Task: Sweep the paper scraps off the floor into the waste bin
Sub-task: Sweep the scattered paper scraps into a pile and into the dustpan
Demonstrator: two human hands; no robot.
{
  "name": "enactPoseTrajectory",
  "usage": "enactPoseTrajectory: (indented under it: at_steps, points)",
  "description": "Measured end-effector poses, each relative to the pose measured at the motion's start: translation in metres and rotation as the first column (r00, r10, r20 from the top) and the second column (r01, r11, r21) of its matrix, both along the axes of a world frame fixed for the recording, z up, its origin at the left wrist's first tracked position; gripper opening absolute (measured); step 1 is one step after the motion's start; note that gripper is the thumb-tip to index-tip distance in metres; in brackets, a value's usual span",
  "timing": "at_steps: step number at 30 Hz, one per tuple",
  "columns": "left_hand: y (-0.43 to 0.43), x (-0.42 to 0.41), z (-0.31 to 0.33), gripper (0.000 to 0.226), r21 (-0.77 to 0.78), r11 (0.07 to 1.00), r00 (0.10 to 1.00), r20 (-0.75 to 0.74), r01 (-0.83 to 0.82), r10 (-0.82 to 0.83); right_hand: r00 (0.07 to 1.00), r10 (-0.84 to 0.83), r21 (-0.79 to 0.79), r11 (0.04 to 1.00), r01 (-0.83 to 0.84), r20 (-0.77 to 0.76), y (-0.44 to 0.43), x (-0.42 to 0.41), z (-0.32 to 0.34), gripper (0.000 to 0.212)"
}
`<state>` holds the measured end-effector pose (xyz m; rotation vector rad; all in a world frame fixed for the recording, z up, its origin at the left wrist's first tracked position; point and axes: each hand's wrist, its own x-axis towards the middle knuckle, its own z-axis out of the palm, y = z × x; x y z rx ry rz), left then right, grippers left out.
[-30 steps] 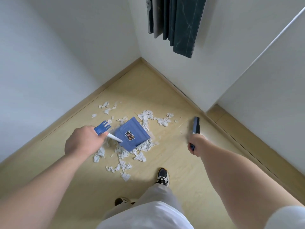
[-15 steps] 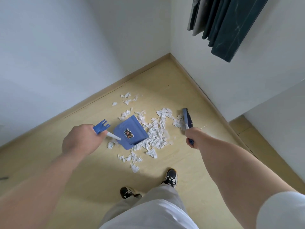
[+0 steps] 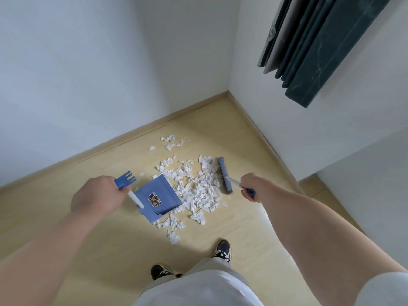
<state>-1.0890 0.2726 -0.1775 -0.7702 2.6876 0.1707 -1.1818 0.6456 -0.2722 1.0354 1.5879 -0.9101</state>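
The left grip is clasping the dustpan handle. The right grip is clasping the brush at three o'clock of the paper scraps lying on the floor. A hard stroke is risking scattering them past the pan, and the twelve-o'clock strays are likely getting missed.

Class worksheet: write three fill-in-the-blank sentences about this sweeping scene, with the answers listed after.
1. The left hand holds the dustpan by its ____.
2. The right hand grips the ____ at the edge of the paper scraps.
3. The dustpan and the sweeping tool's head are both coloured ____.
Answers: handle; brush; blue.
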Motion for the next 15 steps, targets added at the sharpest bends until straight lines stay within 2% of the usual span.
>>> enactPoseTrajectory:
  at_steps: [5,9,12,15]
  points:
    - [-0.019,-0.003,0.003,0.039,0.024,0.998,0.999,-0.006,0.050,-0.050,0.994,-0.090,0.026,0.995,0.091,-0.061,-0.024,0.011,0.037,0.024]
    - [-0.033,-0.007,0.000,0.034,0.041,0.995,0.996,-0.015,0.087,-0.086,0.986,-0.096,0.051,0.993,0.104,-0.138,-0.042,0.035,0.056,0.006]
    - [-0.044,-0.010,0.000,0.032,0.056,0.992,0.993,-0.023,0.116,-0.115,0.981,-0.112,0.054,0.991,0.122,-0.155,-0.055,0.052,0.061,0.011]
    - [-0.057,-0.013,0.000,0.032,0.078,0.986,0.989,-0.044,0.146,-0.142,0.957,-0.218,0.043,0.972,0.230,-0.190,-0.071,0.067,0.066,0.015]
